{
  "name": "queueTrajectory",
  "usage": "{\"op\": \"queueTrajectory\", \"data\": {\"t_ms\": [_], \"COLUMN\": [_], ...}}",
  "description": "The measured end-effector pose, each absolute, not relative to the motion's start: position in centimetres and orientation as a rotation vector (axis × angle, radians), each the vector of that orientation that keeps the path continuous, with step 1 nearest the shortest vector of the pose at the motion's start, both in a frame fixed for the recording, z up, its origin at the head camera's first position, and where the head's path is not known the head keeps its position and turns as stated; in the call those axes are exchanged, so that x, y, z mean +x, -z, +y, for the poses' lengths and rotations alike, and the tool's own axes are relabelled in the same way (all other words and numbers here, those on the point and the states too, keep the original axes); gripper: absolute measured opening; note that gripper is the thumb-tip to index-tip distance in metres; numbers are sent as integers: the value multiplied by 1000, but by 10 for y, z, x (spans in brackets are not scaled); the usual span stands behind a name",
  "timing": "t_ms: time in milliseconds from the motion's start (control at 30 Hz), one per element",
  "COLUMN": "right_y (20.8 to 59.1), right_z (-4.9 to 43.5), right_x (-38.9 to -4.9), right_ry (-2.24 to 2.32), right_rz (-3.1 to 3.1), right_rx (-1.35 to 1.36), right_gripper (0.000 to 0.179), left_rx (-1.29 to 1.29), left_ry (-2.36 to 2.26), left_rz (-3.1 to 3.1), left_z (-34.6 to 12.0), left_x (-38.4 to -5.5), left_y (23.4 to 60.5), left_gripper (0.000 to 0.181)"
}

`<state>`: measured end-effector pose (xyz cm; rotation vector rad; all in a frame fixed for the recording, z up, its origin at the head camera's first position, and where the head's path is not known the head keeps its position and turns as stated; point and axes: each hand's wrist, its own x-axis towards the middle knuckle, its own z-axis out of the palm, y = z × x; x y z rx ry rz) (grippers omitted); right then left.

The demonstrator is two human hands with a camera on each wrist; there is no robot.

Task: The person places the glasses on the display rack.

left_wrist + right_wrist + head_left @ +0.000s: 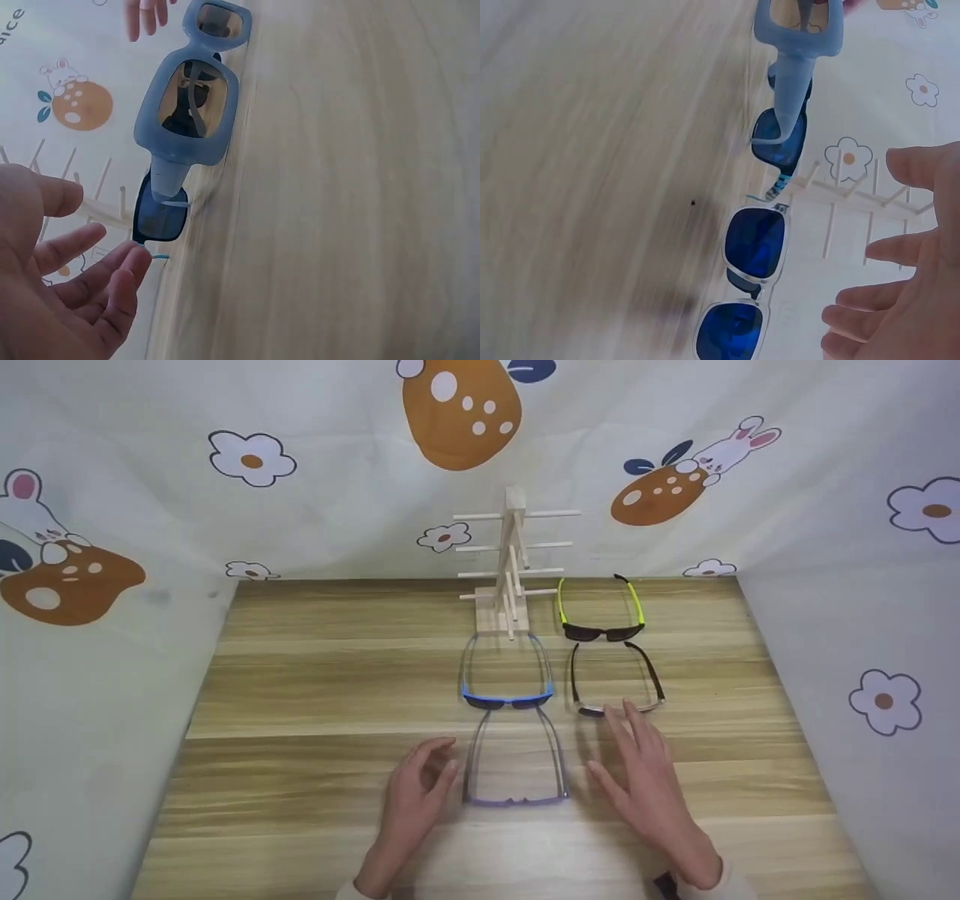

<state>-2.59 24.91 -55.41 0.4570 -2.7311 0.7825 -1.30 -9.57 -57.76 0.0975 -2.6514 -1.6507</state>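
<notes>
My left hand (416, 791) hovers just left of a pair of glasses (517, 802) with a purplish-blue frame, its fingers loosely bent and holding nothing. Those glasses rest on the table with their temples pointing away from me; in the left wrist view their thick frame (150, 112) looks pale blue. To their right, my right hand (649, 780) has its fingers extended and holds nothing. Its fingertips overlap the front of sunglasses (591, 712) with a clear frame and dark temples, whose blue lenses (754, 244) show in the right wrist view.
Blue-framed sunglasses (484, 703) lie beyond the purplish pair, before a wooden peg rack (502, 619). Sunglasses with yellow-green temples (581, 634) lie to the rack's right. A printed cloth (337, 525) surrounds the back and sides of the wood-grain table (315, 780).
</notes>
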Motion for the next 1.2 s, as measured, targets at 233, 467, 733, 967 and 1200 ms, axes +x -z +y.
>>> {"op": "queueTrajectory", "data": {"t_ms": [233, 467, 733, 967, 1200], "right_y": [556, 554, 559, 567, 576], "right_z": [244, 242, 240, 244, 248], "right_x": [-20, -12, -6, -6, -11], "right_ry": [-872, -1002, -1309, -1700, -2081], "right_rz": [-2759, -2873, -2916, -2909, -2766], "right_rx": [427, 345, 346, 391, 476], "right_gripper": [82, 78, 71, 67, 62], "left_rx": [206, 252, 193, 168, 182], "left_ry": [1924, 2022, 2036, 2097, 2101], "left_rz": [-2576, -2538, -2565, -2521, -2559], "left_z": [-95, -92, -89, -86, -88], "left_x": [-12, -10, -3, 1, 2], "left_y": [580, 582, 588, 593, 590], "left_gripper": [27, 29, 33, 36, 37]}}
